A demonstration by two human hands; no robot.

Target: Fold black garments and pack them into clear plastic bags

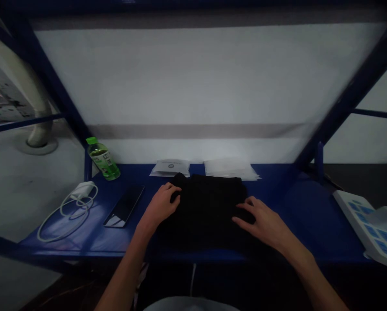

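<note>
I watch from the person's head camera. A folded black garment [206, 211] lies in the middle of the blue metal shelf [292, 216], close to its front edge. The left hand [162, 205] curls over the garment's left side, but I cannot tell if it pinches the cloth. The right hand [261, 222] is open, with its fingers [245, 207] spread wide on the right side, I think to keep the cloth flat. A printed packet [170, 167] and a clear plastic bag [228, 168] lie at the rear edge. A green-capped drink bottle [102, 160], a smartphone [124, 206] and a white charging cable [72, 211] sit toward the left end, perhaps so the middle has room for the cloth.
</note>
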